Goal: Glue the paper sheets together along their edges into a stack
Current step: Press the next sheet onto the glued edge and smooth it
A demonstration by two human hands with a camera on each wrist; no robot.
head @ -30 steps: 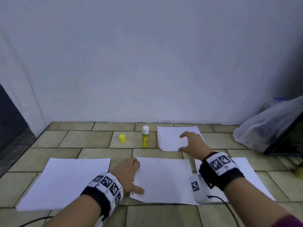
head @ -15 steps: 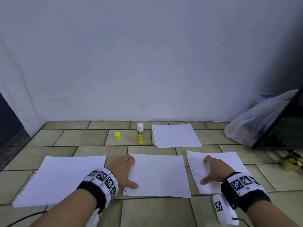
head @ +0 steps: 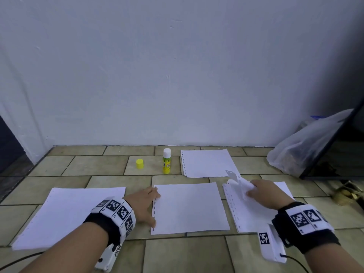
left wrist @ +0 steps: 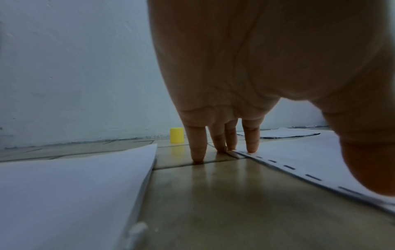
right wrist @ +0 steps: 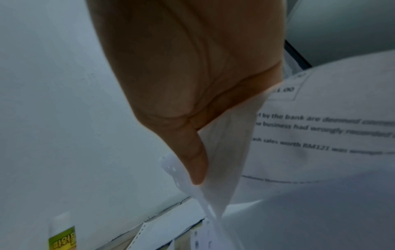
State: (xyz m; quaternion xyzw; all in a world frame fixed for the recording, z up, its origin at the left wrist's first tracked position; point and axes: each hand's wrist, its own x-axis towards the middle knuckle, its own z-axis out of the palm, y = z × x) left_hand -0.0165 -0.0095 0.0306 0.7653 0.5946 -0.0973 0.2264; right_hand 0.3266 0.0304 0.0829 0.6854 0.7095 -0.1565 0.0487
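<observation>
My left hand (head: 144, 206) lies flat on the tiled floor (head: 98, 166) beside the middle sheet (head: 189, 207). Its fingers (left wrist: 252, 138) are straight and slightly spread; the tips of some come down on the punched left edge of that sheet, the others on the bare tile, and my thumb rests on the same edge nearer to me.

My right hand (head: 266, 194) is over the right stack of sheets (head: 254, 215). Its fingers are curled, pinching the far left corner of the top sheet (right wrist: 316, 135) and lifting it, so the paper bends up off the stack. In the right wrist view the lifted sheet's underside shows printed lines of text, and a row of punched holes runs along its edge past my fingertip.

Another sheet (head: 67, 215) lies flat on the floor to my left, well apart from the middle one. A fourth sheet (head: 207, 163) lies farther away, near the wall (head: 177, 75). Just beside its left edge the glue stick (head: 166, 164) stands upright with its white tip bare, and its yellow cap (head: 139, 164) stands on the tile a little further left. A clear plastic bag (head: 303, 148) sits at the right, against a dark panel.
</observation>
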